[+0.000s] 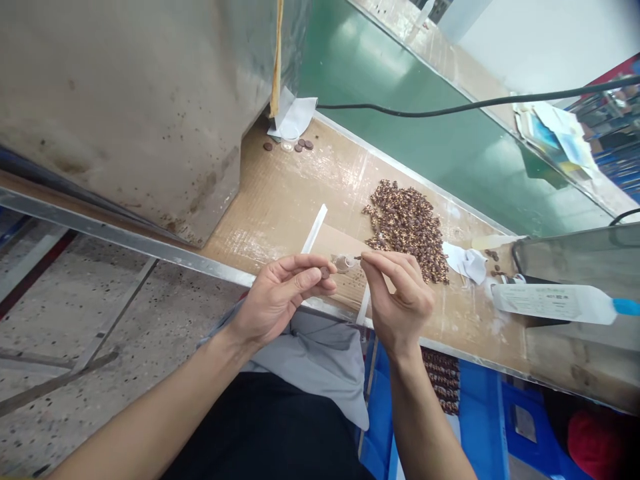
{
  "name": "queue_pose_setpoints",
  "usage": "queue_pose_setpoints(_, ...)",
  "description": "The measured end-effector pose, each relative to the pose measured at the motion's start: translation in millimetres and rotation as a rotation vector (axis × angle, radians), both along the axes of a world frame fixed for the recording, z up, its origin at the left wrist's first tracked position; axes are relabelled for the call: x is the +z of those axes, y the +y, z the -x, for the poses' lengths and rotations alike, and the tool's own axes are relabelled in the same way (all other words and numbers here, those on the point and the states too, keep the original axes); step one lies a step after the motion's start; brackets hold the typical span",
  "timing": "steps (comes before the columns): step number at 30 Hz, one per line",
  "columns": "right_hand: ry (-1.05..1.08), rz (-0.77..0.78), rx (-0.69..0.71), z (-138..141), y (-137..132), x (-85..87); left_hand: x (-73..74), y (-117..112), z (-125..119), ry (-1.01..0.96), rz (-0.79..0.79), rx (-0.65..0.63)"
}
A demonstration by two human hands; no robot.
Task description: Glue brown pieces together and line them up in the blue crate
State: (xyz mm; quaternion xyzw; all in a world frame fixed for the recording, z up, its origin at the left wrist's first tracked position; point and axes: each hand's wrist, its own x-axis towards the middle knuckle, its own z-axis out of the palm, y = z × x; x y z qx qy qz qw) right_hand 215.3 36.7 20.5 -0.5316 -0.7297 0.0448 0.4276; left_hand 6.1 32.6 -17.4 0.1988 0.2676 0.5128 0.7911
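Observation:
Over the front of the bench, my left hand (287, 290) pinches a small brown disc (325, 272) between thumb and fingers. Facing it, my right hand (397, 293) is closed at the fingertips on a small dark piece (357, 258), of which only the tip shows. In the gap between both hands is a small clear plastic cup (344, 263); whether it rests on the bench or touches the left fingers, I cannot tell. Just beyond my right hand lies a heap of small brown and gold parts (407, 227).
Brown discs (303, 145) lie by white paper at the back left. A large metal box (125, 100) stands left. To the right are crumpled white paper (467, 263) and a clear bottle (555, 303) with a blue tip. Blue crates (480, 413) sit below; a black cable (425, 113) crosses behind.

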Motion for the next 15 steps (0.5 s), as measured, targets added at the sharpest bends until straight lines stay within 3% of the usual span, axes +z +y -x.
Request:
queue_pose_setpoints(6, 0.085, -0.103, -0.049, 1, -6, 15.9, -0.2, 3, -3, -0.036, 0.046, -0.038)
queue_pose_setpoints(10, 0.030, -0.021, 0.012, 0, -5, 8.2, 0.0, 5, -4, -0.032, 0.044, -0.049)
queue_pose_setpoints(15, 0.071, -0.117, -0.014, -3, -2, -2.8, 1.7, 6, -7, -0.006, 0.061, -0.059)
